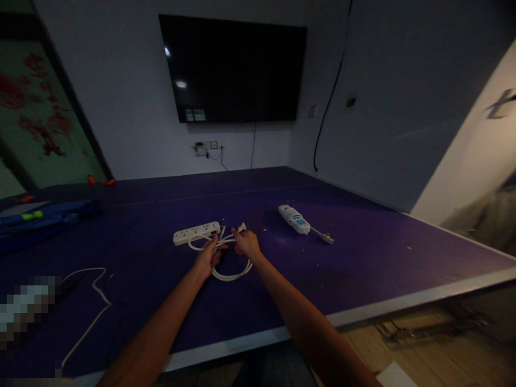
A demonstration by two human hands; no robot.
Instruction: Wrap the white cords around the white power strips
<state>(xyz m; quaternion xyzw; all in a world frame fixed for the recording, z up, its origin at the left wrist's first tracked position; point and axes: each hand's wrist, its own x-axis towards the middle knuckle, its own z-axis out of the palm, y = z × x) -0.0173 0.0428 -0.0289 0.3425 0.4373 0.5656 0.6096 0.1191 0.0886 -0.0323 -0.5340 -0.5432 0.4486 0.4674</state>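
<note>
A white power strip (196, 233) lies on the purple table, just beyond my hands. Its white cord (229, 278) hangs in loose loops between them. My left hand (208, 255) is closed round the loops near the strip's right end. My right hand (247, 243) pinches the cord close to its plug (242, 227), which sticks out above the fingers. Farther right rests a second white power strip (295, 219), its cord wound around its body and its plug (328, 238) lying out to the right.
A thin white cable (97, 285) curves over the table (363, 269) at left, near a blurred-out object (28, 303). Blue cloth (52, 217) and small orange items (92, 179) are at the far left. A television (237, 70) hangs on the wall above sockets (209, 145).
</note>
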